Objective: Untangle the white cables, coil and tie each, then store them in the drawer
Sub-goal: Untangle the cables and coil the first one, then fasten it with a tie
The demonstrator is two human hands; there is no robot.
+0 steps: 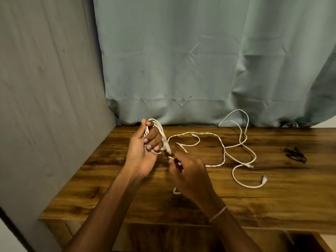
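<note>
My left hand (143, 153) is raised above the left part of the wooden table (272, 193), palm toward me, with a coil of white cable (160, 130) looped around its fingers. My right hand (189, 175) pinches the same cable just below the coil. From there the cable runs right across the table. A second white cable (236, 135) twists around it and loops up against the curtain. Two connector ends (264, 178) lie at the right of the tangle.
A small heap of black ties (295, 154) lies at the right of the table. A pale green curtain (200, 60) hangs behind the table and a grey cloth (45, 106) at the left. An open drawer (305, 240) shows at the lower right under the table's front edge.
</note>
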